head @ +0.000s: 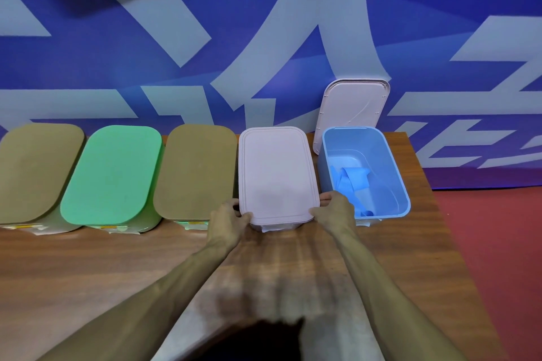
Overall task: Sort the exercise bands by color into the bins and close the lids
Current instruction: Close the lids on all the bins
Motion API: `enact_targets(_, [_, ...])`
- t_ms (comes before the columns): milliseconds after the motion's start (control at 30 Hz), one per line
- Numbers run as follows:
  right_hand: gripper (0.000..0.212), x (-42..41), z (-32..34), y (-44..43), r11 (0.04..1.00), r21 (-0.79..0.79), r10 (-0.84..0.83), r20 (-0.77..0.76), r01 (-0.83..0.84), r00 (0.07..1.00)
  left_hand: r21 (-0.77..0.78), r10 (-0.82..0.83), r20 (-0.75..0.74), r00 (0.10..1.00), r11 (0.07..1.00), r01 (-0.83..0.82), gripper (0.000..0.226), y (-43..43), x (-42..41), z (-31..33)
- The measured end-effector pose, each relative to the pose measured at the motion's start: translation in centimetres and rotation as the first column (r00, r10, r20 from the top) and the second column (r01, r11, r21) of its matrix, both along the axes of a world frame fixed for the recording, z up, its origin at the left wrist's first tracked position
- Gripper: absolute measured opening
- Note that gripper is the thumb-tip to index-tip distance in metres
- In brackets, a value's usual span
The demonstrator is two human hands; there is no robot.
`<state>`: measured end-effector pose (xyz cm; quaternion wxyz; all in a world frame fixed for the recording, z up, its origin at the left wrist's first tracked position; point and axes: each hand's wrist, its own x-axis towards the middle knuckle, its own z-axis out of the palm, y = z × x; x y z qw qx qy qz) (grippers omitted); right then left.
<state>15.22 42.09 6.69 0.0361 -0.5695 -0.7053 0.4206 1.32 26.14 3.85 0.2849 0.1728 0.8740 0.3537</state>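
Observation:
Five bins stand in a row on the wooden table (117, 267). From the left, a tan lid (32, 170), a green lid (111, 173) and a second tan lid (196, 170) each cover a bin. A pale pink lid (277, 173) lies on the fourth bin. My left hand (230, 221) grips its near left corner and my right hand (334, 211) grips its near right corner. The blue bin (396, 173) at the right stands uncovered with blue exercise bands (350, 180) inside. A second pale lid (352, 108) leans upright against the wall behind it.
A blue and white patterned wall (264, 53) rises directly behind the bins. The table's right edge runs close beside the blue bin, with red floor (498, 243) beyond it. Small labels stick to the bin fronts.

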Motion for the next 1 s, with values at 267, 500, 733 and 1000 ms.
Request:
enact_targets(267, [0.035, 0.1, -0.4, 0.0, 1.000, -0.026, -0.006, 0.007, 0.006, 1.000, 0.025, 0.007, 0.017, 1.000, 1.000, -0.008, 0.028, -0.2, -0.3, -0.6])
enact_targets(500, [0.036, 0.0, -0.9, 0.5, 0.999, -0.052, -0.003, 0.050, 0.005, 0.999, -0.004, 0.005, -0.001, 1.000, 1.000, -0.005, 0.027, 0.0, -0.4, -0.9])
enact_targets(733, [0.027, -1.0, -0.1, 1.8, 0.958, -0.014, 0.278, 0.270, -0.285, 0.922, -0.246, -0.274, -0.025, 0.961, 0.934, 0.260, 0.020, 0.5, -1.9, 1.0])
enact_targets(1000, [0.019, -3.2, 4.4, 7.5, 0.846, 0.240, 0.386, 0.339, -0.476, 0.858, -0.148, -0.446, -0.112, 0.888, 0.891, 0.429, 0.020, 6.9, -4.5, 8.7])
